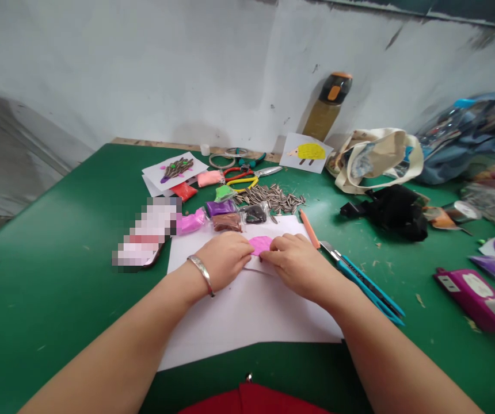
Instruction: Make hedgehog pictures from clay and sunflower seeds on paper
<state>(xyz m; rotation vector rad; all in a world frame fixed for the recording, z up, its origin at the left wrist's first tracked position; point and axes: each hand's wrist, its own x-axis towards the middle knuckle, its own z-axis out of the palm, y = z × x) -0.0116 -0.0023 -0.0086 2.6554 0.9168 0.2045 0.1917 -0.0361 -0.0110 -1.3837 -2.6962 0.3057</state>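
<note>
A flattened piece of pink clay (259,244) lies on a small white card (259,265) above larger white paper (247,322). My left hand (224,261), with a silver bangle at the wrist, has its fingers closed together at the clay's left edge. From the right, my right hand (301,264) curls over the opposite edge, its fingertips pressed to the clay. Just beyond my hands are packets of pink (192,222), purple (220,207), brown (227,222) and black clay (256,214). Fingertips partly cover the clay's edges.
Sunflower seeds (273,198) lie behind the packets, near yellow-handled scissors (242,184). A phone (144,236) is at left. An orange stick (309,229) and a blue cutter knife (368,282) are at right. A bottle (327,106) and tote bag (374,158) stand at back.
</note>
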